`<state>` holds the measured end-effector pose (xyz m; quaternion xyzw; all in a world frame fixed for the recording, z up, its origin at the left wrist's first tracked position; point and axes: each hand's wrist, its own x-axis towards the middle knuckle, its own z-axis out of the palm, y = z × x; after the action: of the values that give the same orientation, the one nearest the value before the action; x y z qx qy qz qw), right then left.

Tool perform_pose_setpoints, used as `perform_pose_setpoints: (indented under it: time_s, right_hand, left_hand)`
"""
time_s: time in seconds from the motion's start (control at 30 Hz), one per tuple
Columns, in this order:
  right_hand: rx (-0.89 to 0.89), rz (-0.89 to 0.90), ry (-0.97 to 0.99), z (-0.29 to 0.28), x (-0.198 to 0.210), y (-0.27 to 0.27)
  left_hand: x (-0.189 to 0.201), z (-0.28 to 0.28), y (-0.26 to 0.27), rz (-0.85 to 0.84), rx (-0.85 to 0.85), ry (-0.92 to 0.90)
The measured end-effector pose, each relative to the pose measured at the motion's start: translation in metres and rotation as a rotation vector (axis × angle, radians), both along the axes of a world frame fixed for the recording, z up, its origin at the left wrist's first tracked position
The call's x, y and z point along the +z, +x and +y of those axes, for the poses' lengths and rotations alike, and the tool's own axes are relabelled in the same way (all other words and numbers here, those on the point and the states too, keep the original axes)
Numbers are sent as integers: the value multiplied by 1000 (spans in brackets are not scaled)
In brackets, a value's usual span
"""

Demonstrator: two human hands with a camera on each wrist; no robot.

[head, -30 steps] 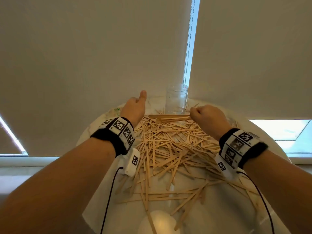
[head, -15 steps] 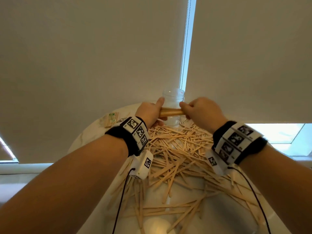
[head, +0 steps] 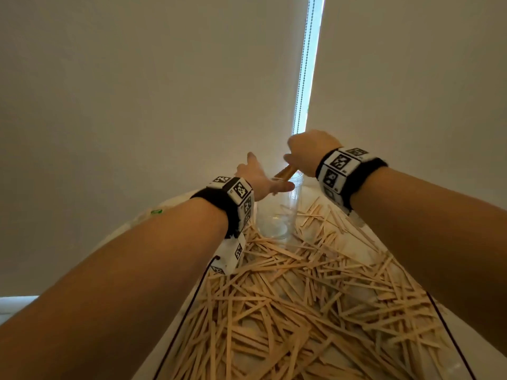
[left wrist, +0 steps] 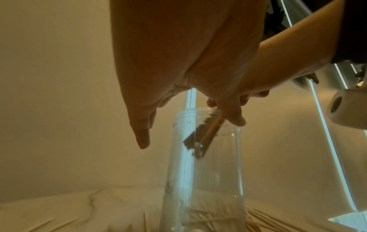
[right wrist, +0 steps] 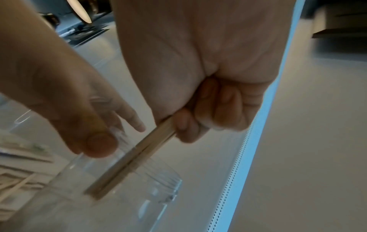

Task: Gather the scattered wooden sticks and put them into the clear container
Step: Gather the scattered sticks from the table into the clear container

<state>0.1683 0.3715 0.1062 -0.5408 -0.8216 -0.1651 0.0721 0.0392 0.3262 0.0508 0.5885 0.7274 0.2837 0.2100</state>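
The right hand [head: 307, 153] has its fingers [right wrist: 210, 108] curled tight round a small bundle of sticks [right wrist: 137, 158], whose lower ends already dip at a slant through the mouth of the clear container [head: 279, 212]. The left hand [head: 260, 179] is spread, fingers straight and holding nothing, its tips at the jar's rim at about 9 o'clock. The container stands upright on the desk [head: 365, 250] at the 12 o'clock edge of the scattered sticks [head: 288, 311].

To do this well, I judge the bundle should be tipped nearer upright before release, so the ends slide down the wall rather than catch on the rim; the left hand would do better bracing the jar's side, since a light, tall, smooth vessel may topple under a sideways push. Let go only once most of the length is inside.

The sticks are flat, thin, pale wood with squared ends, dry-looking and prone to fan apart. The container is a transparent cylinder with a ridged neck; it looks like plastic. The desk is pale with marble-like veining.
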Motion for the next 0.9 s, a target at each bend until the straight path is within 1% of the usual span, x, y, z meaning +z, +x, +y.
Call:
perform_pose_setpoints:
  time_s: [0.07, 0.1, 0.17, 0.23, 0.3, 0.4, 0.47, 0.57, 0.63, 0.7, 0.73, 0.8, 0.9]
  right_hand:
    - [49, -81, -97, 11, -6, -12]
    - [70, -105, -138, 15, -7, -16]
    - [102, -92, -186, 22, -9, -21]
    - [104, -92, -251, 25, -13, -25]
    - [123, -129, -289, 24, -17, -27]
    - [202, -1, -269, 14, -11, -22]
    - [209, 157, -216, 1, 0, -13]
    - [222, 371, -111, -34, 8, 5]
    - [240, 429, -141, -66, 2, 17]
    - [227, 376, -282, -100, -13, 27]
    - [211, 308, -372, -117, -24, 29]
    - [192, 142, -533, -147, -52, 31]
    - [153, -152, -711, -182, -81, 31]
  left_hand:
    - [-3, 11, -3, -23, -41, -11]
    - [-6, 14, -5, -57, -61, 12]
    - [-13, 18, -7, -142, -100, 51]
    - [-17, 18, -11, -193, -121, 51]
    - [-19, 18, -14, -228, -135, 41]
    - [-20, 13, -15, -242, -132, 33]
    - [-18, 5, -13, -219, -120, 45]
    - [-11, -15, -14, -94, -93, 1]
    - [-10, -33, -21, 41, -54, -53]
    - [-11, -55, -30, 223, -61, -104]
    - [-12, -69, -34, 300, -66, -129]
    - [-19, -99, -41, 398, -68, -210]
    - [-30, -149, -48, 478, -55, -422]
